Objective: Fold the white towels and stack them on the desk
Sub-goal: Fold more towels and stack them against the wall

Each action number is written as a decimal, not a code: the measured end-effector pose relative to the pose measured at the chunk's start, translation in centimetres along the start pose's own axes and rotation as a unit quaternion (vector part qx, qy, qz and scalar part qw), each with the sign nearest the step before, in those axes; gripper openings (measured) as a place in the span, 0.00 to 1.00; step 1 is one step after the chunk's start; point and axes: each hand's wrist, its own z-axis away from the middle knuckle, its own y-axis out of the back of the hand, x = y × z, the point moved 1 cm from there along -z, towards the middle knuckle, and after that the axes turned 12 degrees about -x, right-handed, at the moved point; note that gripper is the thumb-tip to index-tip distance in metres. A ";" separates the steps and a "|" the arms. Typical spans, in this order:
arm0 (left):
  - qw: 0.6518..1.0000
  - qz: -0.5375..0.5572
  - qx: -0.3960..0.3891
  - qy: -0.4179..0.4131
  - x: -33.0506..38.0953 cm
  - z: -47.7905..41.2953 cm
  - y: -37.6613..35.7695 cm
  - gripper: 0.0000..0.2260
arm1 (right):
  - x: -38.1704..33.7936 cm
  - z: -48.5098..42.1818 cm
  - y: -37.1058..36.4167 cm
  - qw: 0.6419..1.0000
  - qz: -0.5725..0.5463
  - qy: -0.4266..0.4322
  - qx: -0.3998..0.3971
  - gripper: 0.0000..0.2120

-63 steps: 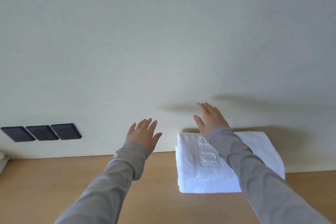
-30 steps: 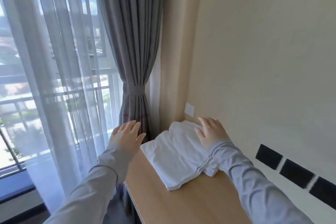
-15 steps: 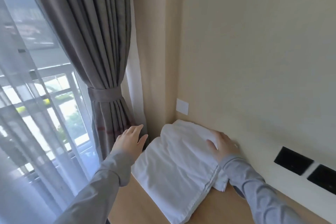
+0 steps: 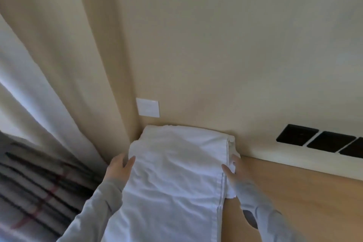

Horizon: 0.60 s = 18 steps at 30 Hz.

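The left hand (image 4: pixel 119 167) lies against the left edge of the white towel (image 4: pixel 176 163), thumb on top; I cannot tell whether it grips. The white towel lies on the desk (image 4: pixel 294 192), between the hands. At its right edge, the right hand (image 4: pixel 231 171) pinches the fabric.
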 end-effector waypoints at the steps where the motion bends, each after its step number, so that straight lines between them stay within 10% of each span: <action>1: 1.000 -0.005 -0.009 -0.002 0.1 -1.5 -0.1 0.19 | 0.0 -0.7 -0.2 0.999 -0.033 -0.010 0.011 0.25; 18: 0.990 0.126 -0.034 0.052 2.3 -7.9 -1.0 0.26 | -3.5 -3.4 -1.6 0.967 -0.231 -0.102 0.019 0.17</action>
